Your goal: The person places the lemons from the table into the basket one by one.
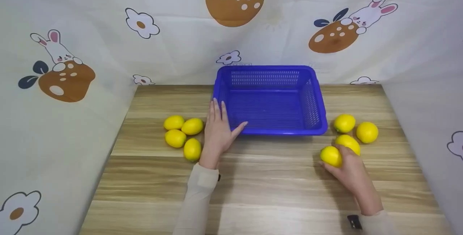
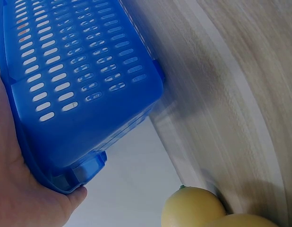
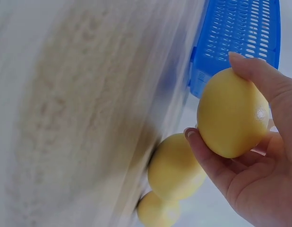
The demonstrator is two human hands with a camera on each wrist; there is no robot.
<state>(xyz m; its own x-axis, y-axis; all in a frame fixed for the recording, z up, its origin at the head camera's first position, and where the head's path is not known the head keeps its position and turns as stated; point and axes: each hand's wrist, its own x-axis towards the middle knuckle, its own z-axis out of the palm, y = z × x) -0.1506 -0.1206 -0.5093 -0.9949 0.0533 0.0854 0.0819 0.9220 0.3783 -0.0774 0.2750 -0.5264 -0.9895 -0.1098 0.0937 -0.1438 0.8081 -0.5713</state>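
Observation:
A blue plastic basket point(image 1: 266, 133) with slotted walls stands at the back of the table, nothing inside it. My left hand point(image 1: 219, 130) rests on its front left corner, fingers straight along the rim and thumb spread over the front edge. In the left wrist view the palm lies against the rim of the basket point(image 2: 89, 118). My right hand point(image 1: 349, 168) grips a yellow lemon point(image 1: 331, 156) between thumb and fingers. The right wrist view shows this lemon point(image 3: 233, 113) held above the tabletop. Just behind it lies another lemon point(image 1: 348, 144), partly covered by the hand.
Two more lemons, one point(image 1: 344, 123) beside another point(image 1: 367, 132), lie right of the basket. Several lemons point(image 1: 175, 138) are grouped to its left, near my left wrist. The wooden table point(image 1: 275, 191) is bounded by a printed cloth point(image 1: 173, 57) at the back and sides.

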